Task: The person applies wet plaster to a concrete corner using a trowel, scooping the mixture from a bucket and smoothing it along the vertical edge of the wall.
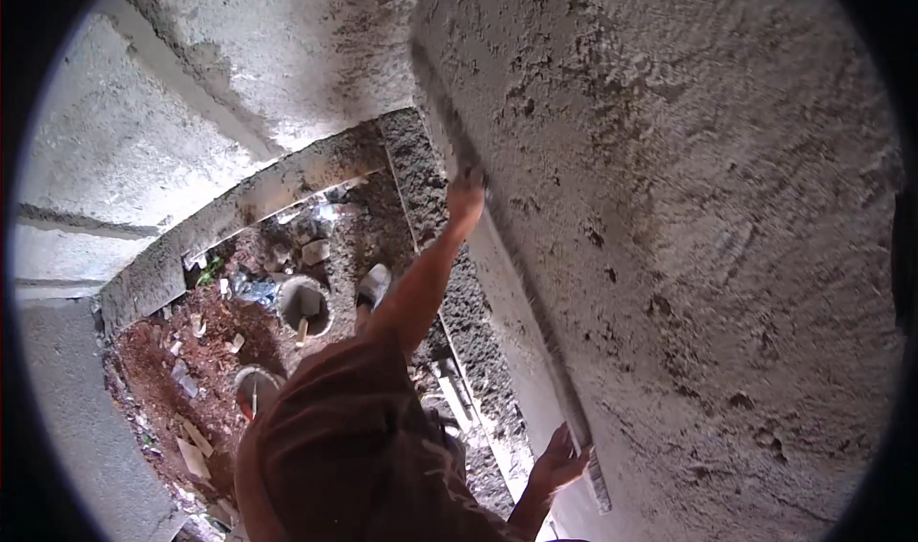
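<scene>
The left hand [467, 190] is closed around the upper part of a long straight bar [521, 284], and the right hand [559, 461] holds the lower part of the same bar, with the fingers spread and curled on its edge. The bar lies flat against the rough gray plastered wall [688, 207]. Its long axis goes from about 11 o'clock to about 5 o'clock, and a short piece continues below the right hand. The right hand is nearer to the person; the left arm is stretched far out. At 9 o'clock from the arms, well apart, two buckets [304, 305] stand on the red dirt ground [153, 351].
</scene>
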A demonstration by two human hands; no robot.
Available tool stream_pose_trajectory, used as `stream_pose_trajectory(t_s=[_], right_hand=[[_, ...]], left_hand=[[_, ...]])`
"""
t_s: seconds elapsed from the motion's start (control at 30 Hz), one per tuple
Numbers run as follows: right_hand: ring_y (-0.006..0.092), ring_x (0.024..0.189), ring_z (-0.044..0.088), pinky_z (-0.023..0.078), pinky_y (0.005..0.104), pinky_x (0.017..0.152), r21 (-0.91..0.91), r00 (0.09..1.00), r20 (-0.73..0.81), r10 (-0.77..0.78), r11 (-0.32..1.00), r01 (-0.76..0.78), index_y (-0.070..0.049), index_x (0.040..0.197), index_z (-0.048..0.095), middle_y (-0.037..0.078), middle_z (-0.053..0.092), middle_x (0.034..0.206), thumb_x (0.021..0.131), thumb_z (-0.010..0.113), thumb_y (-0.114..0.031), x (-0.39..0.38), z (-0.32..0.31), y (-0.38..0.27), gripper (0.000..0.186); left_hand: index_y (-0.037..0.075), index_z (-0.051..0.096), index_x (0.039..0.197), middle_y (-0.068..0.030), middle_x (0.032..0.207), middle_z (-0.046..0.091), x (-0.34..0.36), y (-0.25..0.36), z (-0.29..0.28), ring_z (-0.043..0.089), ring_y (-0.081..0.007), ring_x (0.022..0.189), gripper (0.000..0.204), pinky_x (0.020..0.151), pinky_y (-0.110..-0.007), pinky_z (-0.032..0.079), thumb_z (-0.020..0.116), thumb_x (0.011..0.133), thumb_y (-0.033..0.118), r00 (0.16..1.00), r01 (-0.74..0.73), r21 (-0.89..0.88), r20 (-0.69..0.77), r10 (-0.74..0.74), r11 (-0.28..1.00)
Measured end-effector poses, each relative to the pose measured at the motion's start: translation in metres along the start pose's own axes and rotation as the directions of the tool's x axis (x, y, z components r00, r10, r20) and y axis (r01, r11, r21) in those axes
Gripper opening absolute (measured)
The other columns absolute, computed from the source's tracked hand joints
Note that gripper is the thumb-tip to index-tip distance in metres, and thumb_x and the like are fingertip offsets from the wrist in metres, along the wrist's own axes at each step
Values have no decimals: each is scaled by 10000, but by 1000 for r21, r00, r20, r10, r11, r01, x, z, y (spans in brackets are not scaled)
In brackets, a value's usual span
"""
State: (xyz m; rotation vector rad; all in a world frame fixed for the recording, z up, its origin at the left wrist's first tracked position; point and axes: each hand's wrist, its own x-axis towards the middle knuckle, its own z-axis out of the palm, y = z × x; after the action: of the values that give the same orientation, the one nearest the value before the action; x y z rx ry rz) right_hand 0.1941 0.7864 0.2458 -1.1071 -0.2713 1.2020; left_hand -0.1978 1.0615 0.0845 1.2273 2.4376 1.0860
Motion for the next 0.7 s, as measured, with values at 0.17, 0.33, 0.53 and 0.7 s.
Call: stream_pose_trajectory(t_s=[0.17,0.33,0.53,0.7], right_hand=[[302,1061,545,464,384,937,-319,983,-48,-178,935,154,-15,1208,475,182,539,1169,830,602,-371,-3,-33,19,534],[333,1047,554,420,416,986,99,999,-10,-48,994,49,-15,1232,445,208,552,1111,861,576,-344,-12,22,-14,513],[300,985,580,426,397,984,291,998,-58,13,957,5,28,1142,499,208,609,992,853,595,-281,-26,45,-56,434],[304,994,574,491,358,921,428,987,-49,156,896,-121,59,1076,539,241,596,980,855,598,-303,-33,68,-57,428]], left_hand=[[20,517,1177,-238,1082,585,-28,-12,14,568,-428,946,400,801,-489,451,403,912,296,934,321,-590,69,-350,741],[34,541,1117,-244,891,618,43,105,-100,580,-437,837,355,725,-473,451,445,906,304,970,-4,-614,-195,-148,789],[16,547,1083,-227,799,613,68,171,-183,591,-409,736,334,683,-469,446,486,896,286,925,-230,-520,-380,19,822],[-3,567,1067,-200,682,588,68,211,-220,583,-325,615,341,609,-427,445,498,897,284,892,-316,-480,-445,83,818]])
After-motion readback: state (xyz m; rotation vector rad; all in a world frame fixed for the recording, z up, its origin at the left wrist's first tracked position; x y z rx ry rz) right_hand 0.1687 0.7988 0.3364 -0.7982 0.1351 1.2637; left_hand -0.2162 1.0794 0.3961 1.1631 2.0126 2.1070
